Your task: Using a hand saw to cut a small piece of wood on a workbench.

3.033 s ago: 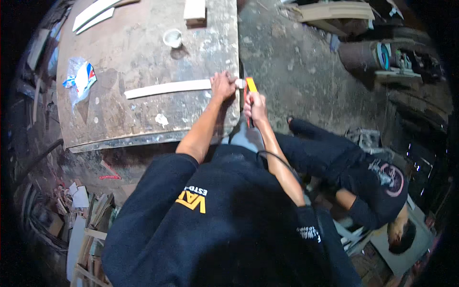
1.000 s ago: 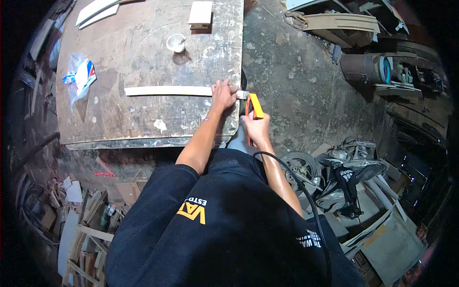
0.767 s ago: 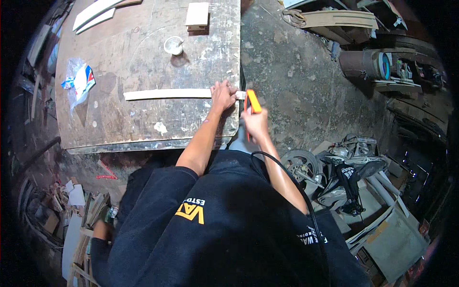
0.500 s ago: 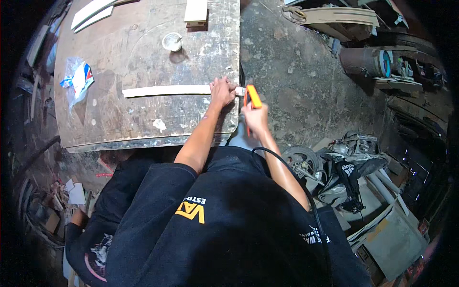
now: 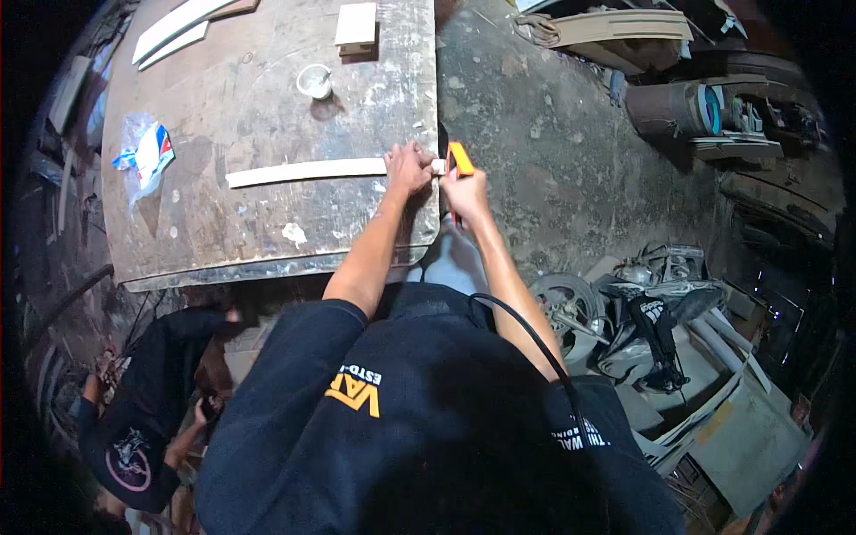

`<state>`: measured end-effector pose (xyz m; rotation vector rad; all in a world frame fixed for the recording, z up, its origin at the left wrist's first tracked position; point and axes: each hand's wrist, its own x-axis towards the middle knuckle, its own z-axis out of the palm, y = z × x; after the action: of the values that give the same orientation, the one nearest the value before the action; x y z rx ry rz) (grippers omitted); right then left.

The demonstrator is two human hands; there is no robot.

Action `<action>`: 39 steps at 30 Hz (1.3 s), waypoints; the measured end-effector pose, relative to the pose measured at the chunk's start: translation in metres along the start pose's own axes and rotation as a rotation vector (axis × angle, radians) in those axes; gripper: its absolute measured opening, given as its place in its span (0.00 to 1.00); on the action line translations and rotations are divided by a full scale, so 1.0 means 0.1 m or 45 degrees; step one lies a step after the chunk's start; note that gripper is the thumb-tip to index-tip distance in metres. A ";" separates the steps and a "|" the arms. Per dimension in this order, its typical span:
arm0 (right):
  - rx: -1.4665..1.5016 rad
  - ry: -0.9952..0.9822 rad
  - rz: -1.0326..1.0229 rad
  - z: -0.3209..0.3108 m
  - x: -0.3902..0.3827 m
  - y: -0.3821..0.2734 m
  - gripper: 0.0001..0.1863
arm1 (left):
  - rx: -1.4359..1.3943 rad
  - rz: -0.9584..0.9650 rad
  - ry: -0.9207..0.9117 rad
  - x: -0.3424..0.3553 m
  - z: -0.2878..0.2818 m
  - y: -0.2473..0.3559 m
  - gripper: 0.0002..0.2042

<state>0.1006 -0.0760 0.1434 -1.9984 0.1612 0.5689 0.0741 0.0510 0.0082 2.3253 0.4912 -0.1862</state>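
A long, narrow white strip [image 5: 308, 170] lies across the worn wooden table [image 5: 267, 111], its right end reaching just past the table's right edge. My left hand [image 5: 408, 169] presses and grips the strip near that end, fingers bent over it. At the edge, my right hand [image 5: 465, 191] is closed round the grip of a hacksaw with an orange frame [image 5: 461, 159]. The saw stands crosswise at the strip's end, close to my left fingers. My right hand hides part of the saw, and where the blade meets the strip is too small to make out.
A white cup [image 5: 315, 82], a pale block [image 5: 357, 27], a torn plastic packet [image 5: 145, 156] and more white strips [image 5: 174, 36] sit on the table. At lower left another person [image 5: 143, 401] crouches. A motorcycle [image 5: 615, 303] and boards stand at right.
My right hand and the hacksaw have shifted forward and slightly left. My left hand stays on the strip. The other person has moved farther left and down, away from my side.
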 end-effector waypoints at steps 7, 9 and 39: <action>0.114 -0.055 0.051 -0.06 -0.01 0.14 0.14 | -0.019 -0.065 0.048 0.08 0.00 -0.02 0.15; -0.014 0.003 -0.029 0.02 -0.03 0.11 0.14 | 0.020 -0.024 0.092 -0.02 0.06 -0.07 0.14; 0.274 -0.117 0.292 -0.33 -0.11 -0.02 0.10 | 0.101 0.072 -0.058 0.09 0.01 -0.07 0.16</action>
<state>0.1021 -0.1053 0.1630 -1.7526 0.3824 0.7556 0.0793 0.0577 0.0001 2.4033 0.4016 -0.2343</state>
